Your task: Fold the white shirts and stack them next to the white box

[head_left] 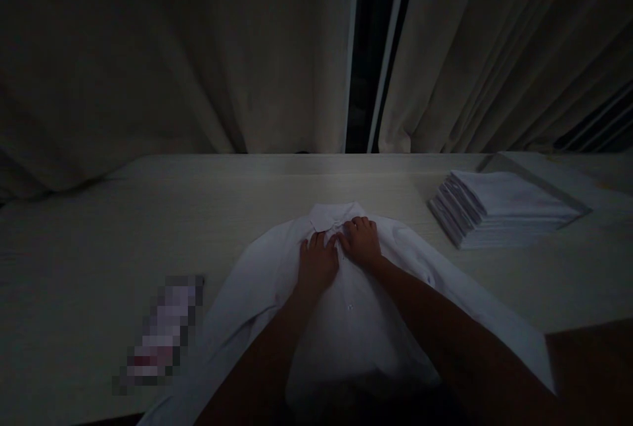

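Observation:
A white button-up shirt (349,334) lies spread front side up on the pale table, collar (332,215) pointing away from me and sleeves reaching out to both sides. Just below the collar, my left hand (319,262) rests on the front with its fingers curled and pinching the cloth near the top of the button placket. Beside it, my right hand (362,241) grips the placket at the collar's right side, its thumb close to my left fingers. Whether a button is between the fingers is hidden. Another button (350,307) shows lower down the front.
At the right stands a stack of folded white shirts (509,198). A pixelated flat object (163,330) lies left of the shirt. Beige curtains (277,50) hang behind the table (89,268), with a dark gap between them. The light is dim.

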Tool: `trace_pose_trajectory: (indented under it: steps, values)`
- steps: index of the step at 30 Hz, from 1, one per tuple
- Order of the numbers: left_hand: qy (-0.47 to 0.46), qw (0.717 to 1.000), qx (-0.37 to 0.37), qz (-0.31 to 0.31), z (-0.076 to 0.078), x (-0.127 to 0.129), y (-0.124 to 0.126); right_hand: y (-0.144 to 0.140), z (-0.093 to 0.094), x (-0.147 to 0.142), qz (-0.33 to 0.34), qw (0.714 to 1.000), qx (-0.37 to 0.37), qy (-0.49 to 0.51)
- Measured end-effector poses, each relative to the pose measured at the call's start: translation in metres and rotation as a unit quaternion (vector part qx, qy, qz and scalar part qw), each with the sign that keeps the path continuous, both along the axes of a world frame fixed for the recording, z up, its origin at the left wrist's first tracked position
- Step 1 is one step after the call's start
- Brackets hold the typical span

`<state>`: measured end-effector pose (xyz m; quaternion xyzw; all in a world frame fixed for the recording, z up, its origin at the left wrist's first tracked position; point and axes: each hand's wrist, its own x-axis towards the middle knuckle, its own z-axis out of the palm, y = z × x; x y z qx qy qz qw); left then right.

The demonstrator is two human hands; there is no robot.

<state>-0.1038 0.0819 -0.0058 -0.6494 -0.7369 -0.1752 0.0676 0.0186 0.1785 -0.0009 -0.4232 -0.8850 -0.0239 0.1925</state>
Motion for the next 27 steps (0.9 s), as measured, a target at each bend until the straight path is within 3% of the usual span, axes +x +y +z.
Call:
trace_pose_trajectory:
  steps: [4,8,13,16,19,21,23,25,27]
  values:
    - [0.003,1.0,0.007,0.007,-0.001,0.002,-0.001,-0.002,0.006,-0.004,0.066,0.996,-0.044,-0.044]
    - [-0.021,1.0,0.013,0.002,0.0,0.003,-0.003,-0.013,0.006,-0.004,0.024,0.994,-0.086,-0.069]
    - [-0.048,0.999,0.018,0.002,0.002,0.002,-0.002,-0.039,-0.015,0.005,0.001,0.996,-0.081,-0.05]
    - [-0.068,0.997,0.019,0.017,0.008,0.009,-0.013,-0.045,-0.022,0.008,-0.003,0.996,-0.081,-0.048]
    - [-0.14,0.987,0.074,0.032,0.022,0.032,-0.058,-0.043,-0.021,0.006,0.0,0.995,-0.083,-0.052]
    - [-0.239,0.963,0.116,0.047,0.027,0.05,-0.108,-0.04,-0.019,0.004,0.002,0.995,-0.086,-0.059]
    - [-0.304,0.944,0.085,0.093,0.024,0.058,-0.165,-0.037,-0.018,0.004,0.0,0.993,-0.095,-0.069]
    - [-0.295,0.939,0.044,0.172,0.014,0.05,-0.221,-0.034,-0.018,0.003,0.003,0.992,-0.104,-0.078]
    - [-0.262,0.932,0.038,0.247,0.002,0.025,-0.267,-0.033,-0.019,0.004,0.006,0.991,-0.107,-0.082]
